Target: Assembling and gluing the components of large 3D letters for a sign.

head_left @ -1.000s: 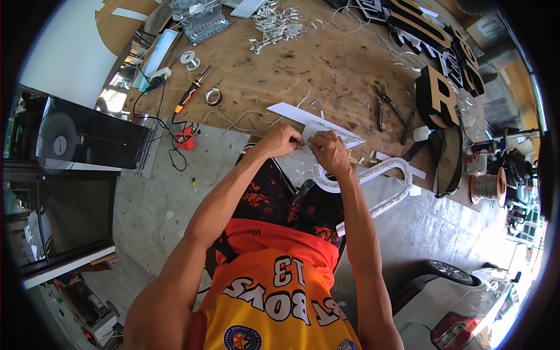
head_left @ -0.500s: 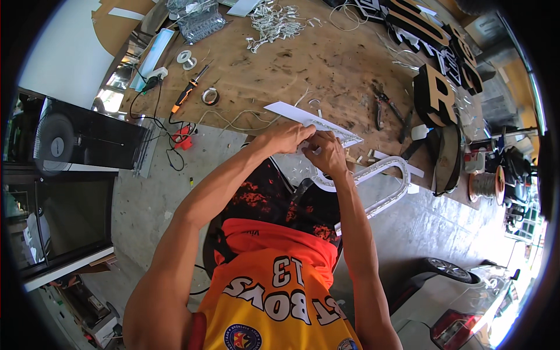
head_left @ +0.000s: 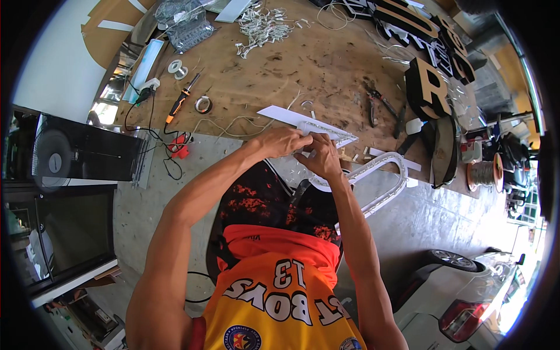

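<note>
My left hand [head_left: 284, 142] and my right hand [head_left: 321, 156] meet at the table's near edge, above my lap. The fingers of both are pinched together, and whatever is between them is too small or hidden to name. Just beyond the fingertips lies a white pointed sign piece [head_left: 332, 129] with a row of small light modules along it. Under my right wrist passes a white hook-shaped sign letter [head_left: 401, 168], lined with the same modules; it reaches from my lap to the table edge.
On the wooden table [head_left: 251, 81] lie a soldering iron [head_left: 179, 105], a solder spool [head_left: 177, 69], a tape roll [head_left: 203, 105], pliers [head_left: 373, 109] and a heap of wired white modules [head_left: 265, 29]. Black sign letters [head_left: 429, 90] stand at right. A cord with a red object [head_left: 179, 147] hangs off the left edge.
The whole view has shifted slightly, with the table things now a little further left. Both hands stay together at the sign piece, their fingers only slightly moved.
</note>
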Available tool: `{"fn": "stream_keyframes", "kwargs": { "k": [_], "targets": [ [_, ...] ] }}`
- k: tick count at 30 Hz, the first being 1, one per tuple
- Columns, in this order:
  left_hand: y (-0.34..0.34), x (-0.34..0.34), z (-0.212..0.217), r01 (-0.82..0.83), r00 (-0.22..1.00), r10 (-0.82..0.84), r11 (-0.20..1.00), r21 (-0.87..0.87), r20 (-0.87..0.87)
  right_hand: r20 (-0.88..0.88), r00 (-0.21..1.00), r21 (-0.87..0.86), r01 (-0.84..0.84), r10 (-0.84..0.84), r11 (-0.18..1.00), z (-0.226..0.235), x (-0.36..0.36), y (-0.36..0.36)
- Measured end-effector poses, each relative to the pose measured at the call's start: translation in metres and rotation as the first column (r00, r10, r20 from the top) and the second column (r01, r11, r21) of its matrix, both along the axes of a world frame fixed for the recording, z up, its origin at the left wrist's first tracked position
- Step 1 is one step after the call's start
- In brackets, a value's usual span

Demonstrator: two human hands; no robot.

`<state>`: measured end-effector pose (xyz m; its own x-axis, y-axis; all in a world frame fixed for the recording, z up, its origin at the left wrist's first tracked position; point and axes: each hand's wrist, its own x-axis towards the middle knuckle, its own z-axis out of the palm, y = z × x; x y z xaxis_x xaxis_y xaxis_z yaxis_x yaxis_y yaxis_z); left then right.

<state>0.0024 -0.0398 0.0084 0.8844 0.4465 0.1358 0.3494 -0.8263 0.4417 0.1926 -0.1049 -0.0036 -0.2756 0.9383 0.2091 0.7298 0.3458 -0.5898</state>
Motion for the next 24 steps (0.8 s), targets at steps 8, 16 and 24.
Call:
{"fn": "stream_keyframes", "kwargs": {
  "k": [8, 16, 24],
  "targets": [
    [0.006, -0.001, -0.001, -0.012, 1.000, 0.012, 0.999, -0.042, -0.003, -0.026, 0.988, 0.021, 0.154, -0.153, 0.988, -0.005, -0.020, -0.010],
    [0.006, 0.002, -0.004, -0.030, 0.998, 0.028, 0.999, 0.035, 0.047, -0.028, 0.985, 0.006, 0.172, -0.172, 0.985, -0.007, -0.019, -0.008],
    [0.014, 0.003, 0.002, 0.027, 0.998, -0.029, 0.999, -0.046, -0.062, -0.027, 0.992, -0.019, 0.127, -0.127, 0.992, -0.009, -0.014, -0.004]
  ]
}}
